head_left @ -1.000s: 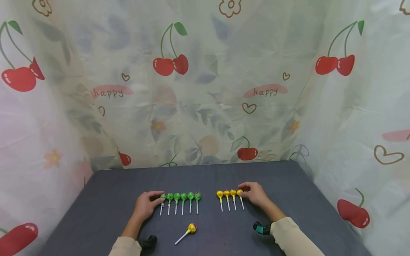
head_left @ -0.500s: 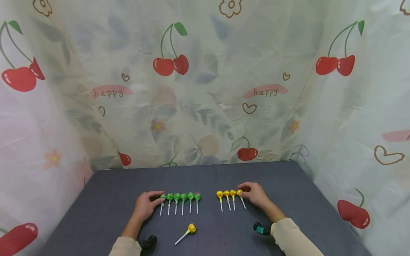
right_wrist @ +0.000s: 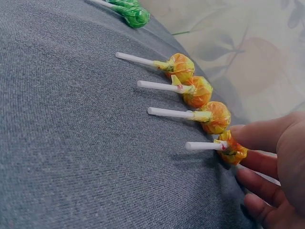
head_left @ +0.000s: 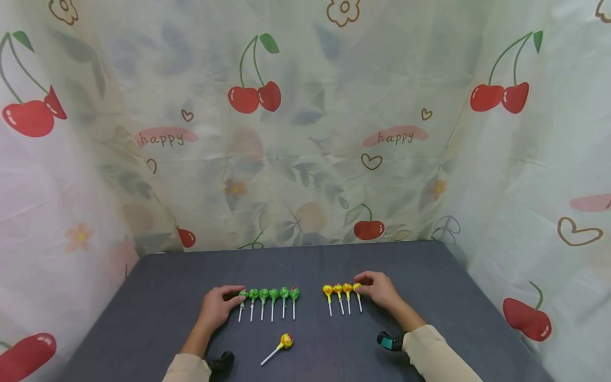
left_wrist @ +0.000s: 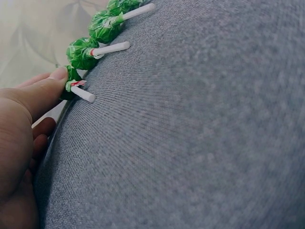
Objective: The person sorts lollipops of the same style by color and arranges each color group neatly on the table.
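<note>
My left hand (head_left: 217, 306) pinches the leftmost green lollipop (left_wrist: 71, 82) by its wrapped head, thumb in front; its white stick points toward me. This lollipop ends a row of several green lollipops (head_left: 273, 293). On the other side, my right hand (head_left: 380, 289) holds the rightmost yellow lollipop (right_wrist: 232, 149) between thumb and forefinger, its head partly covered. The remaining yellow lollipops (head_left: 338, 289) of that row lie close beside it, heads away from me. In the right wrist view, the other fingers (right_wrist: 259, 186) are spread loosely below.
A single yellow lollipop (head_left: 286, 341) lies slanted on the dark grey table (head_left: 324, 361), nearer to me than both rows. A gap separates the green row from the yellow one. Behind and at the sides hangs a cherry-printed curtain (head_left: 305, 175).
The rightmost yellow lollipop's stick swung right, then back left, turning in my right fingers. Sticks of its neighbours shifted slightly at first. My left hand and the green row have stayed put.
</note>
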Motion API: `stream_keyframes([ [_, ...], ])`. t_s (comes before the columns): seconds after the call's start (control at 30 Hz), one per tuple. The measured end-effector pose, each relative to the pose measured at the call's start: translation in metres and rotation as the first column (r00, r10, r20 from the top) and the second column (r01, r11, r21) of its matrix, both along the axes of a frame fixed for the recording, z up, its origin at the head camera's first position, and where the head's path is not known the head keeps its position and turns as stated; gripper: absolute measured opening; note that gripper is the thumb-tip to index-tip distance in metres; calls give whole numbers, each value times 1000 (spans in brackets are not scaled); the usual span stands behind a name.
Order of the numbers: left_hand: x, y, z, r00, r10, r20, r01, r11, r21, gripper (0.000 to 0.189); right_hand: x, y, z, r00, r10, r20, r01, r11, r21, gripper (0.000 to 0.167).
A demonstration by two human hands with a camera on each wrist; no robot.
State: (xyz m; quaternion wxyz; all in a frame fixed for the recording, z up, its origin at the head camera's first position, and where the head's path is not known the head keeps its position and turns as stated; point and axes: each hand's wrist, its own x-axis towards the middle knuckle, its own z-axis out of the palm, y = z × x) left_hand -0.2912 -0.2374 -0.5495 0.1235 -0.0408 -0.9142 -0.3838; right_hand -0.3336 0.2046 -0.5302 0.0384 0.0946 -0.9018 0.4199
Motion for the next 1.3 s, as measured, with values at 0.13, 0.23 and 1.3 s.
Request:
stream_keyframes([
  [0.13,0,0,0,1000,5,10,-5,1000,5,28,-2,-2,-1,1000,-5,-3,5,1000,20,19],
  [0.23,-1,1,0,1000,10,15,-10,1000,4,28,-3,-4,0,1000,3,-11,-3,999,46,21],
  [1.3,-1,1,-1,1000,12,18,-12,1000,25,27,-6,-13,5,999,44,0,-44,997,62,26],
])
